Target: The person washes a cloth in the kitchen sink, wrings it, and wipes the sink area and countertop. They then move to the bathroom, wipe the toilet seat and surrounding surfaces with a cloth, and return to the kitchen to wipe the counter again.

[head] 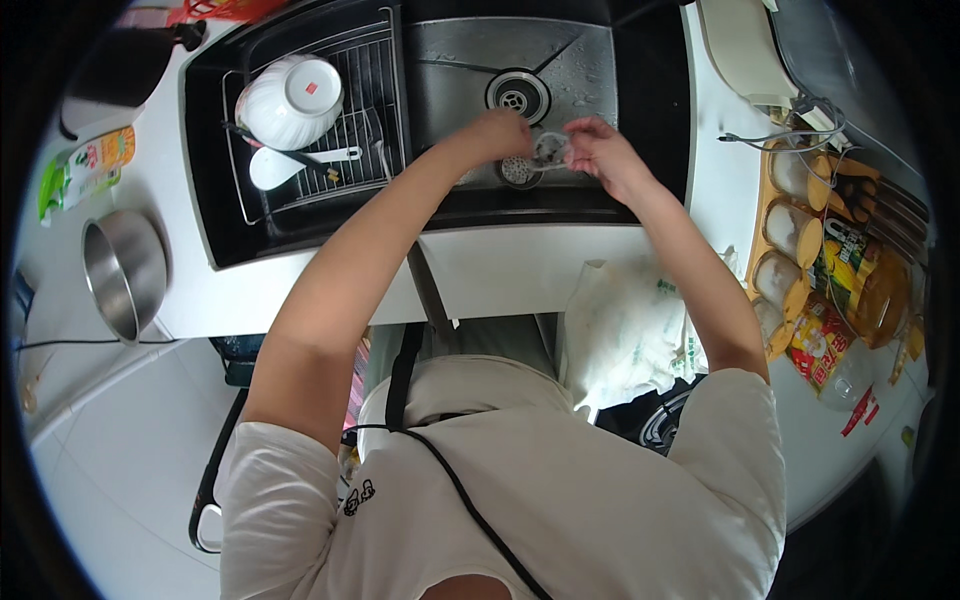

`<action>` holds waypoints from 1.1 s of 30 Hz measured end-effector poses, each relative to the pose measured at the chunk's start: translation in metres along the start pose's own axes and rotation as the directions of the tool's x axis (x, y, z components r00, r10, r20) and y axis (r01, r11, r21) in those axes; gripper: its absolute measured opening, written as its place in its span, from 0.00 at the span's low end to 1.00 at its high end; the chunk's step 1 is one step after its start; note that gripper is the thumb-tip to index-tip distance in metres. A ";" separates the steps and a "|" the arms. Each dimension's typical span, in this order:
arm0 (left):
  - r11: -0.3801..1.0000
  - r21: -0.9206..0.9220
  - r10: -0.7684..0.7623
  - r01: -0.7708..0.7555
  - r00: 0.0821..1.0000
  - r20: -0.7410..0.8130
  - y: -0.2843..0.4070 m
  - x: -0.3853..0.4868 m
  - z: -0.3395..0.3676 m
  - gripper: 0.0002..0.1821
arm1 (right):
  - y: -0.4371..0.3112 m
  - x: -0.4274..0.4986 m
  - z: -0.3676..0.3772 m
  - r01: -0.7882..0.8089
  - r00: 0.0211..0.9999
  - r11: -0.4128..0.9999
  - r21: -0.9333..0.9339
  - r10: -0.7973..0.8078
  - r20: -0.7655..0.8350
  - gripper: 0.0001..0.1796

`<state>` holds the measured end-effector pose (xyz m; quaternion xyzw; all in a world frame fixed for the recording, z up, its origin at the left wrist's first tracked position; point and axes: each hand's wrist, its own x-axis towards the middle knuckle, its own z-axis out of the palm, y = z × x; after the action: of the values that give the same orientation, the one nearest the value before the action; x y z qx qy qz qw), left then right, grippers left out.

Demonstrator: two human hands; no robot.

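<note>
My left hand (504, 135) and my right hand (606, 156) are over the near part of a stainless steel sink basin (450, 90). A small translucent net or thin plastic bag (551, 150) with dark patches is stretched between them. The right fingers pinch its right edge; the left fingers are curled at its left edge, their tips partly hidden. Just below the bag, a round perforated metal strainer (517, 171) lies near the basin's front wall. The round drain (516, 99) is beyond my left hand.
Left of the basin, a wire rack (360, 75) bears an overturned white bowl (289, 101), a white spoon (274, 169) and chopsticks. A steel pot (127, 270) lies on its side. Seasoning jars (791, 229), food packets (817, 337) and a cable (780, 141) are at right. A white plastic bag (630, 322) hangs at the counter front.
</note>
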<state>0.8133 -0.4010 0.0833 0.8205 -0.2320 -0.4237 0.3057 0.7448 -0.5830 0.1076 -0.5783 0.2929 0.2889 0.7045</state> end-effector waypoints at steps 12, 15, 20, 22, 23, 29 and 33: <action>0.882 -0.400 0.118 -0.250 0.938 -0.326 0.083 -0.026 0.022 0.11 | -0.001 -0.074 -0.003 0.440 0.857 0.735 -0.516 -0.516 -0.004 0.18; 0.875 -0.400 0.117 -0.273 0.921 -0.372 0.085 -0.031 0.040 0.14 | 0.005 -0.083 -0.001 0.433 0.793 0.587 -0.684 -0.609 -0.020 0.15; 0.613 -0.755 -0.016 -0.233 0.952 -0.307 0.078 -0.110 0.028 0.14 | -0.006 -0.125 0.061 0.517 0.782 0.634 -0.575 -0.623 0.016 0.09; 0.515 -0.769 -0.006 -0.377 0.896 -0.444 0.062 -0.155 0.025 0.13 | -0.014 -0.143 0.105 0.530 0.798 0.609 -0.590 -0.593 0.106 0.08; 0.489 -0.763 -0.001 -0.422 0.875 -0.485 0.049 -0.192 0.021 0.12 | -0.014 -0.151 0.128 0.573 0.791 0.603 -0.556 -0.585 0.180 0.09; 0.622 -0.627 -0.244 -0.469 0.644 -0.725 -0.049 -0.395 0.026 0.10 | 0.032 -0.178 0.319 0.722 0.691 0.484 -0.494 -0.463 0.555 0.10; 0.505 -0.775 -0.557 -0.379 0.543 -0.628 -0.117 -0.502 0.038 0.08 | 0.095 -0.161 0.443 0.750 0.558 0.610 -0.256 -0.376 0.740 0.10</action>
<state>0.5280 -0.0091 0.2624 0.6604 0.2358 -0.0522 0.7110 0.6024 -0.1424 0.2367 -0.6883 -0.2635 0.2768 0.6166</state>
